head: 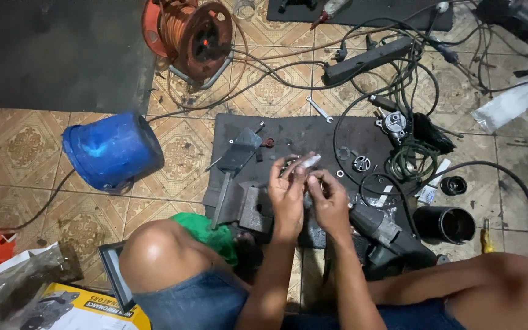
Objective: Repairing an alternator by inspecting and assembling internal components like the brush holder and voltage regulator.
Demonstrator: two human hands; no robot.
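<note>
Head view: both hands meet over the middle of the dark mat [313, 131], the left hand [288, 195] pinching a small whitish tube [305, 162] at its fingertips and the right hand [331, 205] closed on what may be a small metal part, too hidden to tell. A hammer [230, 168] lies near the mat's left edge, a black cylinder [446, 223] on the tiles off its right edge, and a blue bucket [112, 150] well to the left.

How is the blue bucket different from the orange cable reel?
The blue bucket lies tipped on its side on the tiles, while the orange cable reel stands in a metal frame. The bucket is smooth, solid plastic; the reel is open, with orange cable wound around its middle. The bucket sits nearer the person's knee; the reel is farther away. Both are round and rest on the floor.
</note>
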